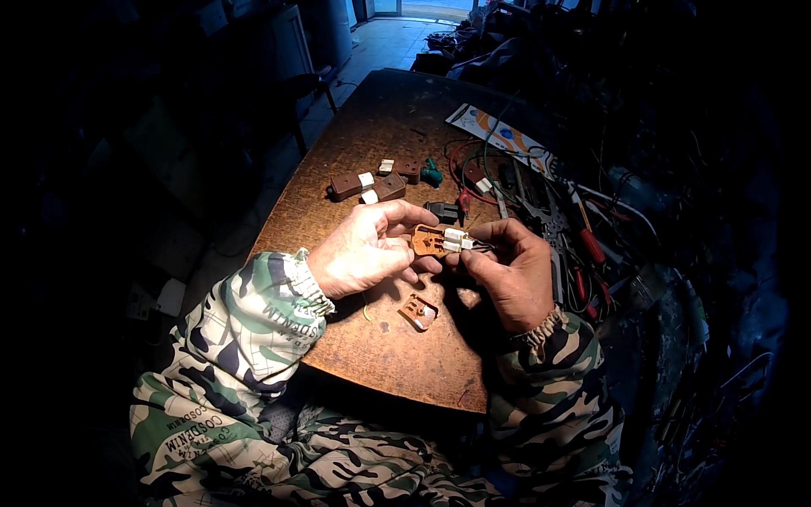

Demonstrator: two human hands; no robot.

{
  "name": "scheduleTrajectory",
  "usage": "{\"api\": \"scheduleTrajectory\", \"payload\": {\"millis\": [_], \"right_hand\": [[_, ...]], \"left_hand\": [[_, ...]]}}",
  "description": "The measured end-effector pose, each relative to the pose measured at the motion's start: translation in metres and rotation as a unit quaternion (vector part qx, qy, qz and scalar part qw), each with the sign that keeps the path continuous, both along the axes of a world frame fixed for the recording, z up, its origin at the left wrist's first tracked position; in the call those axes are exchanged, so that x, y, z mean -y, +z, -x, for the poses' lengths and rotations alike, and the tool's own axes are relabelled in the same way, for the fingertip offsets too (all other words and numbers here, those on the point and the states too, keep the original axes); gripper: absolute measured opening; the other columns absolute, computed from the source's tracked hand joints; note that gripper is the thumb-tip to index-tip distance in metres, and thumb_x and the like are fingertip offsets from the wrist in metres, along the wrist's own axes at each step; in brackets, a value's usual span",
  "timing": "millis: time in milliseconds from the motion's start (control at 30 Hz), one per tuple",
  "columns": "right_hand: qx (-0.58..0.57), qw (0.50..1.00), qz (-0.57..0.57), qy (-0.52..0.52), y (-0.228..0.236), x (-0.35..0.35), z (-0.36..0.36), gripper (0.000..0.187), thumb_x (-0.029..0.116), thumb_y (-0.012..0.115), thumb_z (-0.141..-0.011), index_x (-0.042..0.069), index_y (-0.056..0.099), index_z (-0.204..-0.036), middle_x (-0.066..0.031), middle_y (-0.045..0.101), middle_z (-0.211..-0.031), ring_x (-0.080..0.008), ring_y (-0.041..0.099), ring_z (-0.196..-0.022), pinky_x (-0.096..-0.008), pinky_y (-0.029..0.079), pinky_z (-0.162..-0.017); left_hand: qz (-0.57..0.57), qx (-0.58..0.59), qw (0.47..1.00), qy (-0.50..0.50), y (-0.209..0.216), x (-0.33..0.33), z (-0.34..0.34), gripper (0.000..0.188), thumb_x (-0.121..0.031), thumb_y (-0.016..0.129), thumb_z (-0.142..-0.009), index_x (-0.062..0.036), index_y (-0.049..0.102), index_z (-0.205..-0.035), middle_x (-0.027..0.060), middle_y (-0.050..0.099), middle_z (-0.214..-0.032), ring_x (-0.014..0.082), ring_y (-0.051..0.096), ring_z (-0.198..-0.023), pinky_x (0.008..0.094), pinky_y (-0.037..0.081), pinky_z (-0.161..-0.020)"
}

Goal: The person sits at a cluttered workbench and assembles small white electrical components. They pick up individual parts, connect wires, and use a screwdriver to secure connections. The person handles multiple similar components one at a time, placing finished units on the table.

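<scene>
Over the wooden table (pixel 397 363), my left hand (pixel 363 252) grips an open orange-brown plastic housing half (pixel 427 241) between its thumb and fingers. Small dark parts show inside the shell. A white plastic connector (pixel 459 241) sits at the shell's right end, with dark wires running from it. My right hand (pixel 514 269) pinches the connector and its wires with thumb and forefinger. Below them on the wood lies another brown shell piece (pixel 417 312), its hollow side up. Just beyond my fingers rests a black plastic part (pixel 441 211).
Brown box-shaped modules with white connectors (pixel 345 186) lie farther back, beside a green clip (pixel 432 172). A red clip (pixel 464 204), tangled wires, metal tools and a red-handled screwdriver (pixel 591 246) crowd the right side. A white-and-orange printed strip (pixel 498 137) lies behind them.
</scene>
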State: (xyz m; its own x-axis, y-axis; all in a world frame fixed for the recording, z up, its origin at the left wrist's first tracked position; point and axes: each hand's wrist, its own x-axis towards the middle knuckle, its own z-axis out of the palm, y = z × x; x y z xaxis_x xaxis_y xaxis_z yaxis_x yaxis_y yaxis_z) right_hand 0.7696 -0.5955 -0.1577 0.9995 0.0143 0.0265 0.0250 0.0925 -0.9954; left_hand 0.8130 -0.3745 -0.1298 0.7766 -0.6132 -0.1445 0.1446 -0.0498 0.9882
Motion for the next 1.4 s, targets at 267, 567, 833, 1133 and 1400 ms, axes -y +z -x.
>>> {"api": "scheduleTrajectory", "payload": {"millis": [267,567,833,1133,1400], "right_hand": [[-0.013,1.0,0.01,0.003,0.0042,0.0002,0.0001,0.023,-0.006,0.066,-0.087,-0.008,0.059,-0.109,-0.0171,0.072,-0.098,-0.0179,0.074,-0.086,-0.026,0.06,-0.075],[-0.019,1.0,0.011,-0.007,0.01,-0.0003,0.0021,0.021,-0.004,0.066,-0.088,-0.007,0.06,-0.108,-0.0146,0.074,-0.093,-0.014,0.073,-0.082,-0.0212,0.056,-0.068],[-0.012,1.0,0.011,-0.014,0.0085,0.0002,0.0025,0.021,-0.003,0.066,-0.088,-0.006,0.06,-0.108,-0.0147,0.074,-0.092,-0.014,0.073,-0.081,-0.0216,0.055,-0.067],[-0.011,1.0,0.02,-0.006,0.0091,-0.0013,0.0015,0.02,-0.002,0.067,-0.088,-0.006,0.061,-0.107,-0.0141,0.074,-0.092,-0.0125,0.072,-0.079,-0.0213,0.054,-0.067],[-0.01,1.0,0.026,-0.011,0.0082,-0.0015,0.0018,0.02,-0.004,0.067,-0.089,-0.008,0.061,-0.107,-0.0132,0.072,-0.094,-0.0121,0.071,-0.081,-0.0213,0.055,-0.066]], "left_hand": [[-0.006,0.018,1.0,0.018,-0.0014,0.0001,0.0004,0.043,0.006,0.051,-0.092,0.008,0.047,-0.135,0.0165,0.067,-0.115,0.0197,0.072,-0.101,0.0282,0.063,-0.08],[0.006,0.023,0.999,0.028,-0.0029,-0.0002,0.0002,0.043,0.005,0.05,-0.092,0.0091,0.048,-0.135,0.0177,0.067,-0.117,0.0212,0.072,-0.102,0.029,0.062,-0.081],[0.009,0.028,0.999,0.027,-0.0038,0.0015,-0.0005,0.043,0.006,0.05,-0.091,0.0098,0.048,-0.134,0.0179,0.067,-0.115,0.0206,0.072,-0.102,0.0286,0.063,-0.081],[-0.008,0.03,0.999,0.028,0.0,-0.0016,0.0009,0.043,0.006,0.05,-0.092,0.0085,0.049,-0.134,0.0168,0.067,-0.119,0.0222,0.071,-0.104,0.0313,0.061,-0.084],[0.002,0.023,0.999,0.032,-0.0026,0.0002,-0.0002,0.043,0.007,0.049,-0.09,0.0094,0.049,-0.132,0.0166,0.068,-0.114,0.0198,0.072,-0.1,0.0286,0.062,-0.08]]}}
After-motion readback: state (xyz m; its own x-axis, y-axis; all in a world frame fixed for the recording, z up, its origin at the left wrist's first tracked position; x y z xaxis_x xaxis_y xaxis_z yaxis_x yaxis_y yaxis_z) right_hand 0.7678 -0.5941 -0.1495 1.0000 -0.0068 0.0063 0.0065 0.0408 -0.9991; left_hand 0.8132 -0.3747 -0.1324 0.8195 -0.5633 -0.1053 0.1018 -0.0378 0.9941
